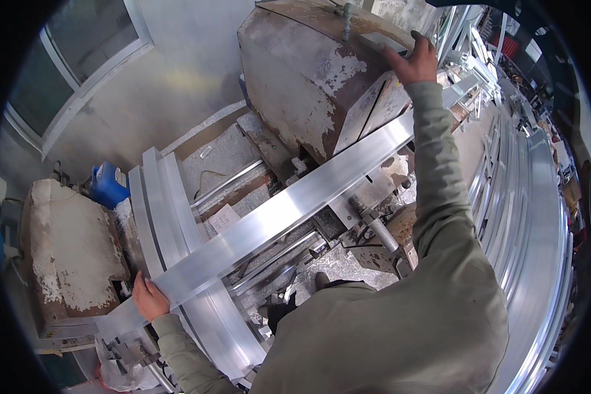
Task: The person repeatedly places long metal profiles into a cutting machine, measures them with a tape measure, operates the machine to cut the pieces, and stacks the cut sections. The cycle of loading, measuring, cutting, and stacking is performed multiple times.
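A long, flat silver aluminium profile (269, 217) runs diagonally across the machine bed, from lower left to upper right. Near its lower left end, my left hand (151, 301) is closed on it, some fingers hidden. My right hand (416, 60) is raised at the top of a large hood (289, 79) with peeling white and brown paint. Its thumb and fingers are around the end of a short, flat grey piece (379, 43) on the hood; how firmly it grips is hard to see. My right forearm crosses above the profile's far right end.
More wide profiles (177, 203) lie crosswise at left, beside a blue plastic jug (108, 185) and a second peeling machine housing (72, 253). Long profiles (525, 223) are stacked along my right. Metal rods and a cylinder (379, 231) stand under the diagonal profile.
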The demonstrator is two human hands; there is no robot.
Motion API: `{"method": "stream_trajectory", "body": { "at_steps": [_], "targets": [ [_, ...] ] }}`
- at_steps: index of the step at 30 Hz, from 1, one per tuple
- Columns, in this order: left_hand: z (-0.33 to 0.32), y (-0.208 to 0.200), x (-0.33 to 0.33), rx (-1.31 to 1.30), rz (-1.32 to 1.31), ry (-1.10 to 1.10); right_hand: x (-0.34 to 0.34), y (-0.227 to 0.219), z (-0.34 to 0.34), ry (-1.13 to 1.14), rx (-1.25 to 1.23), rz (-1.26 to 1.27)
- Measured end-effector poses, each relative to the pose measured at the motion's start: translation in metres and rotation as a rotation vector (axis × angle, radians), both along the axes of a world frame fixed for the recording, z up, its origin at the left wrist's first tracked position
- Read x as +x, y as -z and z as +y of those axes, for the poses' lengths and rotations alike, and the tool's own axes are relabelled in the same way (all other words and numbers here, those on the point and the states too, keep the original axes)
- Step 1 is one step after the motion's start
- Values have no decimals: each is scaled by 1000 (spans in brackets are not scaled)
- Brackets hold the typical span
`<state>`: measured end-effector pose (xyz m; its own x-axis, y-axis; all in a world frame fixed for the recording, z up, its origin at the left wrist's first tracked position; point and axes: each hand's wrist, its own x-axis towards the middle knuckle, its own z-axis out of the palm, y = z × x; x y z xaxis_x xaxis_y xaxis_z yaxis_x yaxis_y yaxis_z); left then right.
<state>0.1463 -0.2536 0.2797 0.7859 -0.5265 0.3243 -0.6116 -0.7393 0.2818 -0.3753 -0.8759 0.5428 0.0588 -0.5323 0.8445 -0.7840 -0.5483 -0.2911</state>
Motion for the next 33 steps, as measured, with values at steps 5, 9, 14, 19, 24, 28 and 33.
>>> {"method": "stream_trajectory", "body": {
  "at_steps": [5, 9, 14, 19, 24, 28, 33],
  "targets": [
    [5, 7, 5, -24, 30, -4, -20, 27, -48, -74, 378, 21],
    [-1, 9, 9, -74, 82, 30, -61, 42, 44, -479, 132, -356],
    [6, 7, 5, -74, 54, 26, -79, 120, 197, -475, 446, -148],
    [4, 11, 11, -93, 31, 63, -67, 221, 228, -160, 747, 91],
    [4, 11, 13, -76, 32, 52, -40, 241, 213, -165, 676, -33],
    [5, 12, 12, -85, 28, 53, -25, 243, 212, -192, 687, 75],
    [6, 13, 11, -87, 42, 38, -13, 248, 213, -204, 705, 111]
  ]
}}
